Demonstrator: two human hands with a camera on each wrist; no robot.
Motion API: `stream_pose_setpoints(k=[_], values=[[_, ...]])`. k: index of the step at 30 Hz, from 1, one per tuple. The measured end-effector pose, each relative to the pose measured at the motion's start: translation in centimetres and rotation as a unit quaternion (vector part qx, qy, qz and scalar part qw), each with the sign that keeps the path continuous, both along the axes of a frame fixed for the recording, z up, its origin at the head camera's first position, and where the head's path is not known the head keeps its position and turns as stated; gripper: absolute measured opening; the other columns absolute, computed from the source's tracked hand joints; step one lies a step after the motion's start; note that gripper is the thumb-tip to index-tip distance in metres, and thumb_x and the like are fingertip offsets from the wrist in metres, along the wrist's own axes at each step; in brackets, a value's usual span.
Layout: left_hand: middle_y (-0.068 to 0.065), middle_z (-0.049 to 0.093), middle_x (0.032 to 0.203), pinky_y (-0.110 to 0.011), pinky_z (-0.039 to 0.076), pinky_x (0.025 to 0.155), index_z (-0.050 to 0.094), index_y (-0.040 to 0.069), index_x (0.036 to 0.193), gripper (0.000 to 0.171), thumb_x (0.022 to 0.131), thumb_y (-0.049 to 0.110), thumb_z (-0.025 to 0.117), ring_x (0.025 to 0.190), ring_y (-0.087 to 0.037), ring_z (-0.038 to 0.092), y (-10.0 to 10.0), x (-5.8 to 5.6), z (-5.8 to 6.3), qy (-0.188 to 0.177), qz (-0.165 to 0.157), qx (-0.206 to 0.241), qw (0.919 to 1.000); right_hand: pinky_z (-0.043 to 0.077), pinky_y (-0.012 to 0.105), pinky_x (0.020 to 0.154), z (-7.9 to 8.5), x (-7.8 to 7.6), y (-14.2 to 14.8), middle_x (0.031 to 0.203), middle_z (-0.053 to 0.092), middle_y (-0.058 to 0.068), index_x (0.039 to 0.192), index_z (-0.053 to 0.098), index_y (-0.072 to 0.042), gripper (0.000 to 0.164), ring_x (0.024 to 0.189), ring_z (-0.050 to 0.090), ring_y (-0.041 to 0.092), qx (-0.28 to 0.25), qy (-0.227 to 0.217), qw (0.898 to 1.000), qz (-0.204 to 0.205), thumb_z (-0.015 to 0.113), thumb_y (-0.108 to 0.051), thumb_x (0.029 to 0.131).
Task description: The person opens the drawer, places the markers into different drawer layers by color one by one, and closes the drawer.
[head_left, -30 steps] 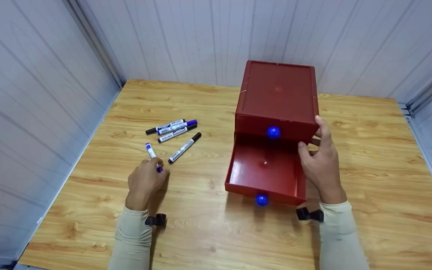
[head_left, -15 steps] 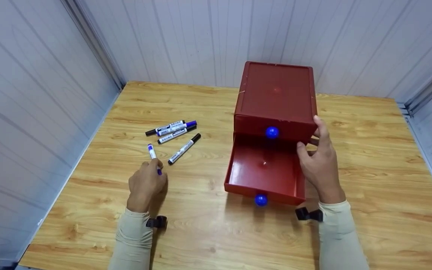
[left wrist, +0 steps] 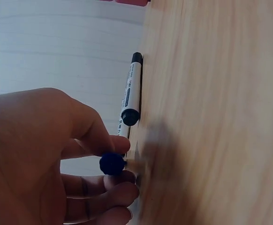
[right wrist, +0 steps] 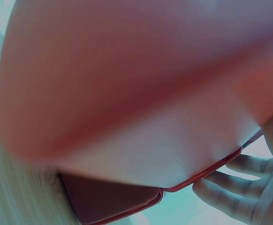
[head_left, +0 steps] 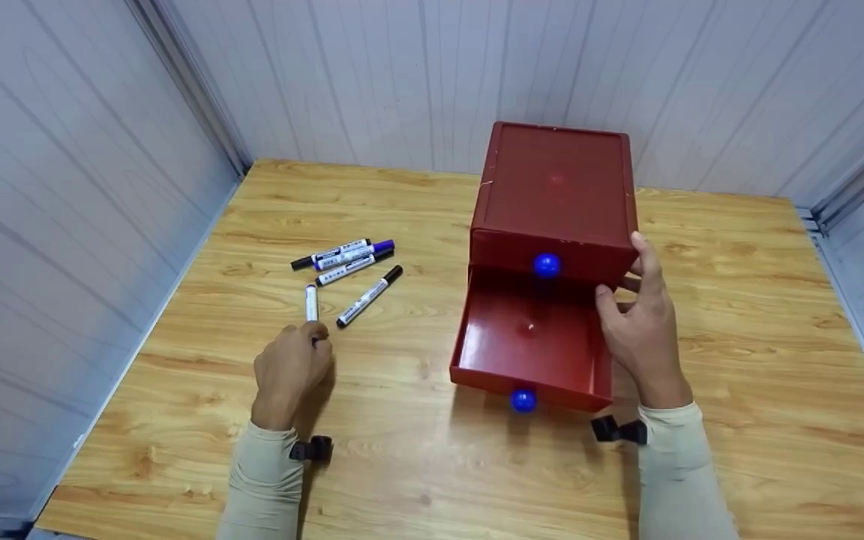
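Note:
My left hand [head_left: 289, 367] pinches a whiteboard marker [head_left: 311, 302] at its near end, just over the table. The marker's blue end [left wrist: 112, 164] shows between thumb and fingers in the left wrist view. At the right, my right hand [head_left: 642, 326] holds the front right edge of a red two-drawer box [head_left: 556, 184], thumb at the front and fingers along the outer side. The box's lower drawer [head_left: 529, 349] is pulled out, with a blue ball knob [head_left: 523, 400]. Much of the right wrist view is filled by a blurred red surface of the box.
A black-capped marker [head_left: 368, 297] lies just right of the held one. Behind it, several more markers [head_left: 342, 259] lie in a cluster, one with a blue cap. The wooden table [head_left: 417, 465] is enclosed by pale panel walls [head_left: 372, 82].
The held marker has turned, so its far end points more directly away from me. My left hand has shifted slightly towards me. The right hand and drawer box look the same.

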State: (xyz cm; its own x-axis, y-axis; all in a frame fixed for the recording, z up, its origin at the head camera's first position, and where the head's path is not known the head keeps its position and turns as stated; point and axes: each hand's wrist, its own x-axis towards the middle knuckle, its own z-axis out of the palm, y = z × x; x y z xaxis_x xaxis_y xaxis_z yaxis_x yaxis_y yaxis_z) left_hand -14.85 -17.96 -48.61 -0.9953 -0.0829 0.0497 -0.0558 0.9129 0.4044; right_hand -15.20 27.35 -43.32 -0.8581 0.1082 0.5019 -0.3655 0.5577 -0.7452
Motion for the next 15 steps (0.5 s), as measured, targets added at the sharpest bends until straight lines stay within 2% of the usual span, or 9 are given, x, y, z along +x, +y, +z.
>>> stream_pose_setpoints(k=[9, 15], values=[[-0.007, 0.066, 0.083, -0.036, 0.036, 0.043, 0.074, 0.012, 0.108, 0.022, 0.093, 0.019, 0.06, 0.056, -0.021, 0.05, 0.06, 0.02, -0.04, 0.026, 0.004, -0.004, 0.9996, 0.049, 0.009, 0.073, -0.04, -0.02, 0.03, 0.129, 0.055, 0.017, 0.156, 0.029, -0.028, 0.073, 0.104, 0.065, 0.036, 0.001, 0.003, 1.0, -0.001, 0.059, -0.003, 0.095], [-0.006, 0.068, 0.082, -0.036, 0.038, 0.044, 0.075, 0.011, 0.106, 0.02, 0.093, 0.02, 0.063, 0.057, -0.021, 0.052, 0.01, 0.23, -0.31, 0.05, 0.006, 0.002, 0.9987, 0.049, 0.01, 0.073, -0.16, -0.06, 0.13, 0.129, 0.055, 0.018, 0.156, 0.028, -0.028, 0.073, 0.104, 0.065, 0.037, 0.008, 0.001, 1.0, -0.004, 0.06, -0.005, 0.095]])
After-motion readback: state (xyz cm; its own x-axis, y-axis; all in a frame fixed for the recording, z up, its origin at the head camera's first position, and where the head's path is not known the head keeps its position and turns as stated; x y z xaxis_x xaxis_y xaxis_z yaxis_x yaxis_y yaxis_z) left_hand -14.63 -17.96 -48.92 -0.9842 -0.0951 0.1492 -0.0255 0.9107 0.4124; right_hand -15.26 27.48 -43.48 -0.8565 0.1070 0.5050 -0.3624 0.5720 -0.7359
